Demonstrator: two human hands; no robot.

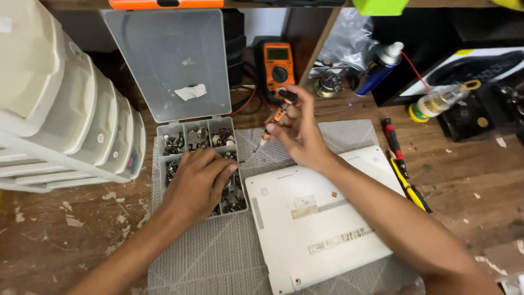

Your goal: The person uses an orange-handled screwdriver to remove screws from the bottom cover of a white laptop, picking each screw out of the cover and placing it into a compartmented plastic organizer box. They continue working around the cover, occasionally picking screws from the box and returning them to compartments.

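My two bare forearms, no sleeves, no rings or watch, left hand (197, 180), right hand (299, 134).

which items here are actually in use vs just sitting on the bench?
In use:
left hand in the compartment box of small parts
right hand holding an orange screwdriver
white laptop, underside up

Lying about:
multimeter
spray can
red and yellow screwdrivers

This was a small electronics repair workshop. A scarred, paint-flecked wooden tabletop (464, 164) carried an orange multimeter (279, 64) with its leads, a blue spray can (377, 71), screwdrivers (401, 164), and a clear compartment box (199, 158) full of small metal parts. A white laptop (322, 218) lay bottom-up on a grey work mat (218, 257), beside stacked plastic drawers (65, 109).
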